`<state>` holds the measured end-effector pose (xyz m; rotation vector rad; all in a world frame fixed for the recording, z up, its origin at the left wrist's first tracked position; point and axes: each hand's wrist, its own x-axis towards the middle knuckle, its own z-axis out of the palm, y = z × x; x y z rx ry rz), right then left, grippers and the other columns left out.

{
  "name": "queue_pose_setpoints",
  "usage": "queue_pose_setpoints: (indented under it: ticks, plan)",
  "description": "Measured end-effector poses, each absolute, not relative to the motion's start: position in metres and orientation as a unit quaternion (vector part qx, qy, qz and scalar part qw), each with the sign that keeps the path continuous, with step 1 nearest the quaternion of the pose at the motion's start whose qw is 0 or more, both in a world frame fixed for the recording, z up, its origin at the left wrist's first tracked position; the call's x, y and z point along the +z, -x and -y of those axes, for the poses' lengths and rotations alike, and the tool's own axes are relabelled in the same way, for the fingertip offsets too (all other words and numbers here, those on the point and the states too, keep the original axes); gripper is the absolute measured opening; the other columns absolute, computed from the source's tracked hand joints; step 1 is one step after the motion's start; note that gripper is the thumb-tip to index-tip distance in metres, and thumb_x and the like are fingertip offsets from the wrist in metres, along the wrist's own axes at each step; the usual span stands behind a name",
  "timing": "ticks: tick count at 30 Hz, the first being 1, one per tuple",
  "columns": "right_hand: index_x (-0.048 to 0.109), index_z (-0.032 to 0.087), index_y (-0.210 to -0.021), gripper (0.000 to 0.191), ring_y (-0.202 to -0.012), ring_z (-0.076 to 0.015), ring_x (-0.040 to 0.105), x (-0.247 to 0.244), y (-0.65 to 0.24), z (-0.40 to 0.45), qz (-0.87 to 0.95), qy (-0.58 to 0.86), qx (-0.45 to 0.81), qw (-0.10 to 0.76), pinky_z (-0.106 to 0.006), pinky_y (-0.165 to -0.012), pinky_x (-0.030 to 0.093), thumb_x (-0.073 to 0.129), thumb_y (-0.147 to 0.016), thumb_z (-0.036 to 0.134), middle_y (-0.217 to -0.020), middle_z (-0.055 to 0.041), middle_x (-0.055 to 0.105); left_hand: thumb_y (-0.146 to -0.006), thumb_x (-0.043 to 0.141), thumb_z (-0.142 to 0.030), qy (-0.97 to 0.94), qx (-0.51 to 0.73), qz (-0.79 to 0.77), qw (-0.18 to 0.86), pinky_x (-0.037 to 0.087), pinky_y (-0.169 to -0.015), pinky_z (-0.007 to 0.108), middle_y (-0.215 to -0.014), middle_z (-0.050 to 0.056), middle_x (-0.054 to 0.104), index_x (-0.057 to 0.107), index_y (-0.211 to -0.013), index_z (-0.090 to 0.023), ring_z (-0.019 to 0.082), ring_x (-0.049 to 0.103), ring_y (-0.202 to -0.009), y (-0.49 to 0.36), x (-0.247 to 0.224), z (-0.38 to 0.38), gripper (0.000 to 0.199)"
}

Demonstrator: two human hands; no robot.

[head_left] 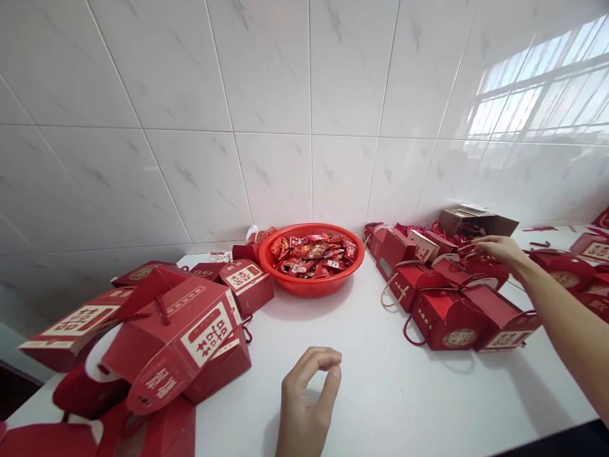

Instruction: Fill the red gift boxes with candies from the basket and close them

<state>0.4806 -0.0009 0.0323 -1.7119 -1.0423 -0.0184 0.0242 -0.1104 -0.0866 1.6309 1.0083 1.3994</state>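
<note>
My left hand (309, 397) is over the white table (361, 374), front of the basket. Its thumb tip and fingertips come together in a ring; I cannot make out anything between them. My right hand (495, 249) reaches over the red gift boxes (450, 320) at the right, near the open brown carton (499, 225). Its fingers are partly stretched, and whether they touch a box is unclear. A red plastic basket (311, 289) full of red-wrapped sweets (314, 252) stands against the wall.
Large red boxes (190, 330) with white and gold characters are piled at the left, some tilted. More red boxes (566, 270) lie at the far right. A white tiled wall (271, 76) rises behind the table.
</note>
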Motion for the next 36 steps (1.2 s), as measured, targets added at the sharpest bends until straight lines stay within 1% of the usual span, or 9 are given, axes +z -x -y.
queue_pose_setpoints:
  ticks: [4,7,12,14,19,26,30,33,36]
  plan:
    - [0.061,0.018,-0.054,0.032,-0.051,-0.0106,0.053,0.055,-0.467,0.002,0.420,0.816,0.034,0.397,-0.028,-0.056,0.041,0.074,-0.082,0.008,-0.052,0.0027,0.054,-0.092,0.061,-0.031,-0.635,0.547,-0.393,0.377,0.055,-0.080,0.031,-0.087,0.006,0.072,0.071,-0.083,-0.021,0.022,0.068,-0.086,-0.027,-0.085,0.112,0.017]
    - [0.053,0.020,-0.037,0.044,-0.050,-0.0150,0.049,0.076,-0.438,-0.002,0.446,0.814,-0.007,0.371,-0.038,-0.062,0.035,0.074,-0.065,-0.007,-0.040,0.0032,0.043,-0.094,0.059,-0.029,-0.659,0.534,-0.385,0.364,0.056,-0.079,0.032,-0.089,0.007,0.072,0.071,-0.086,-0.020,0.022,0.069,-0.087,-0.026,-0.085,0.112,0.017]
    - [0.074,0.019,-0.077,0.009,-0.074,-0.0193,0.067,0.088,-0.346,-0.011,0.593,0.698,0.005,0.402,-0.035,-0.075,0.047,0.071,-0.077,0.010,-0.082,-0.0077,0.074,-0.095,0.057,-0.024,-0.667,0.543,-0.376,0.346,0.056,-0.080,0.030,-0.089,0.005,0.072,0.069,-0.087,-0.020,0.020,0.069,-0.087,-0.025,-0.085,0.113,0.015]
    - [0.074,0.022,-0.091,0.011,-0.082,-0.0183,0.070,0.082,-0.295,-0.011,0.670,0.621,0.053,0.404,-0.032,-0.079,0.052,0.070,-0.082,0.018,-0.094,-0.0047,0.076,-0.095,0.058,-0.023,-0.660,0.558,-0.373,0.336,0.055,-0.079,0.029,-0.089,0.004,0.071,0.069,-0.087,-0.021,0.019,0.069,-0.087,-0.025,-0.085,0.115,0.014]
    - [0.061,0.020,-0.124,0.035,-0.112,-0.0259,0.065,0.065,-0.151,0.010,0.884,0.303,0.078,0.347,-0.043,-0.094,0.052,0.065,-0.091,0.031,-0.123,-0.0107,0.068,-0.094,0.061,-0.022,-0.616,0.622,-0.379,0.299,0.055,-0.081,0.028,-0.092,0.004,0.071,0.071,-0.091,-0.022,0.019,0.068,-0.091,-0.022,-0.089,0.114,0.010]
    - [0.021,0.009,-0.155,0.103,-0.121,-0.0479,0.057,0.058,0.005,0.048,0.905,0.333,0.024,0.265,-0.061,-0.090,0.052,0.052,-0.084,0.077,-0.152,-0.0311,0.036,-0.091,0.068,-0.033,-0.525,0.674,-0.399,0.332,0.057,-0.091,0.037,-0.100,0.007,0.077,0.075,-0.101,-0.021,0.027,0.071,-0.100,-0.015,-0.103,0.115,0.017]
    - [0.020,0.005,-0.155,0.099,-0.129,-0.0549,0.048,0.065,0.022,0.048,0.906,0.380,0.035,0.185,-0.069,-0.096,0.045,0.061,-0.086,0.063,-0.158,-0.0365,0.023,-0.091,0.068,-0.037,-0.514,0.671,-0.401,0.353,0.055,-0.095,0.040,-0.101,0.009,0.077,0.075,-0.099,-0.020,0.029,0.070,-0.102,-0.013,-0.101,0.116,0.020]
    - [0.022,0.007,-0.154,0.100,-0.136,-0.0564,0.039,0.073,0.008,0.038,0.896,0.411,0.085,0.144,-0.071,-0.096,0.043,0.071,-0.081,0.054,-0.158,-0.0380,0.020,-0.090,0.068,-0.031,-0.502,0.684,-0.401,0.345,0.056,-0.083,0.032,-0.089,0.004,0.073,0.074,-0.092,-0.022,0.022,0.069,-0.089,-0.015,-0.095,0.116,0.012]
    - [0.032,0.009,-0.149,0.094,-0.136,-0.0518,0.042,0.077,-0.013,0.022,0.887,0.422,0.152,0.108,-0.064,-0.097,0.046,0.075,-0.078,0.053,-0.153,-0.0354,0.033,-0.089,0.067,-0.027,-0.508,0.695,-0.397,0.317,0.055,-0.072,0.027,-0.082,0.003,0.068,0.072,-0.082,-0.021,0.019,0.065,-0.081,-0.018,-0.089,0.116,0.011]
